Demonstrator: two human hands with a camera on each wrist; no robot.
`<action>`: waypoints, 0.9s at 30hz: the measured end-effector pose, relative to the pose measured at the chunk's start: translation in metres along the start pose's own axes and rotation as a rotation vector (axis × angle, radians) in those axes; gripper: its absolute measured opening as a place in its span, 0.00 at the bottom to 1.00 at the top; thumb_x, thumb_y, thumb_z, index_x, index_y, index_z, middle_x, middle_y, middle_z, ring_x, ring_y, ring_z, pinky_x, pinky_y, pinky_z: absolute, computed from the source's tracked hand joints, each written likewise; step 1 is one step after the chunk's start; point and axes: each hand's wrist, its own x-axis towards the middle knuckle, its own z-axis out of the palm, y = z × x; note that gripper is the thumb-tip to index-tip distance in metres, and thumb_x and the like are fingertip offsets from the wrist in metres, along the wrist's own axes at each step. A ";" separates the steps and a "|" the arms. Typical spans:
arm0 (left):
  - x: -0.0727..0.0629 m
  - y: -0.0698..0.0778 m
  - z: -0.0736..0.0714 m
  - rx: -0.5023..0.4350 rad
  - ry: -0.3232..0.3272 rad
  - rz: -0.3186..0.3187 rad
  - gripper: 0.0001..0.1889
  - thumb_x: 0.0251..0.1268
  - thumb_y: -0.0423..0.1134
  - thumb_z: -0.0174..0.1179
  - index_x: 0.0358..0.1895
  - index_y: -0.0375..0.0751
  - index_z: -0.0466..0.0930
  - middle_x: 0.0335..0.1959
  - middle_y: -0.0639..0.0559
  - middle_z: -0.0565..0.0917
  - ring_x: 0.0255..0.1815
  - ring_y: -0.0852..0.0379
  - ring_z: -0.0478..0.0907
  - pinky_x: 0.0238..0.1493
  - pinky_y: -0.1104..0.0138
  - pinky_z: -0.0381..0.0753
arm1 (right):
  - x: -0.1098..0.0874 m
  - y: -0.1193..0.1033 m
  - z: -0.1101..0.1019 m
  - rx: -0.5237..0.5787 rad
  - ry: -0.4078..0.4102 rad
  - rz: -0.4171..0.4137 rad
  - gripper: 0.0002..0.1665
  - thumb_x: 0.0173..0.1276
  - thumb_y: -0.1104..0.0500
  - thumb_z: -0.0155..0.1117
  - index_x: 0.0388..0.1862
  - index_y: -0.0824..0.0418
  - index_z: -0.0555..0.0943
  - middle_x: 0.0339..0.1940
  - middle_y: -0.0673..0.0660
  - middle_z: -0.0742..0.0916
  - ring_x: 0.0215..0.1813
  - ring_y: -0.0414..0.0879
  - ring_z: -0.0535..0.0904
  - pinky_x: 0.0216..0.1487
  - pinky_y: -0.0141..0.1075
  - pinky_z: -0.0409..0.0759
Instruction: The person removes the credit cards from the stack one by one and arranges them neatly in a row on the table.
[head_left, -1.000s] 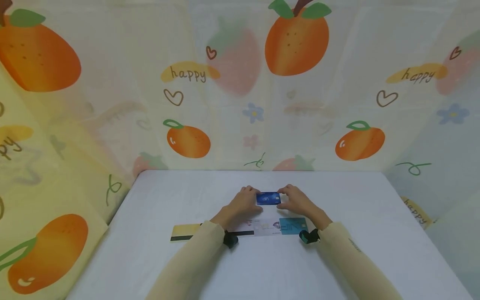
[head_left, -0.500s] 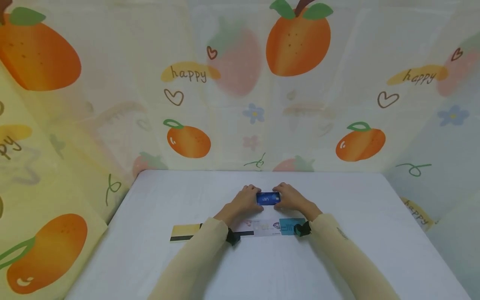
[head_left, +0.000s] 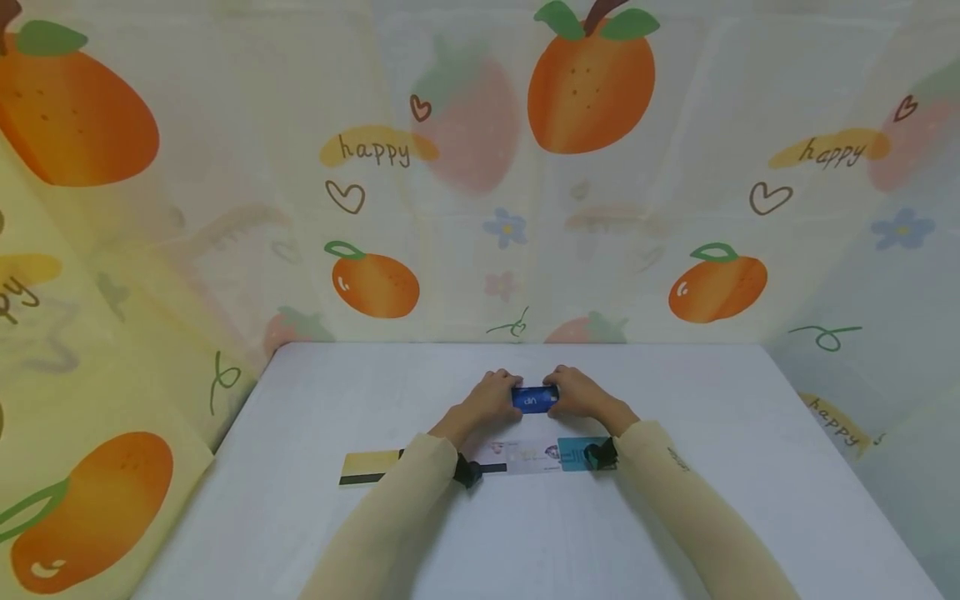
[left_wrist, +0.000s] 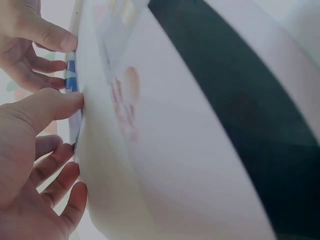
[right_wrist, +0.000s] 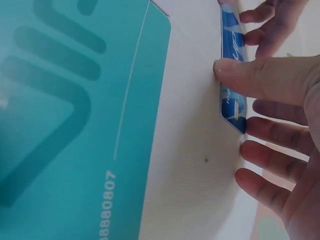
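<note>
A blue VIP card [head_left: 535, 400] is held between both hands beyond a row of other cards. At its left end my left hand [head_left: 488, 398] pinches it, thumb on the near edge and fingers on the far edge. The right hand [head_left: 587, 393] grips the other end likewise; its thumb [right_wrist: 235, 70] overlaps the card's face in the right wrist view. I cannot tell whether the card touches the table. Nearer lie a gold card [head_left: 371, 462] with a black stripe, a pale card [head_left: 532, 458] and a teal card [head_left: 573, 453], partly covered by the right wrist camera.
A white-covered table [head_left: 300, 400] spreads around the cards. Another black-striped card [head_left: 492, 458] is partly hidden by the left sleeve [head_left: 405, 500]. Fruit-printed cloth [head_left: 465, 250] hangs behind the table and along its sides.
The right hand has moved left and closed over the blue card's right end, covering part of it. The left hand stays at the other end. The row of cards has not moved.
</note>
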 end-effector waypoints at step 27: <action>0.001 0.000 -0.002 -0.091 -0.039 -0.025 0.30 0.54 0.46 0.70 0.62 0.46 0.76 0.53 0.49 0.75 0.52 0.55 0.69 0.59 0.61 0.73 | 0.002 0.002 -0.008 -0.048 -0.076 -0.015 0.32 0.53 0.53 0.77 0.56 0.64 0.81 0.46 0.58 0.80 0.47 0.49 0.74 0.56 0.46 0.74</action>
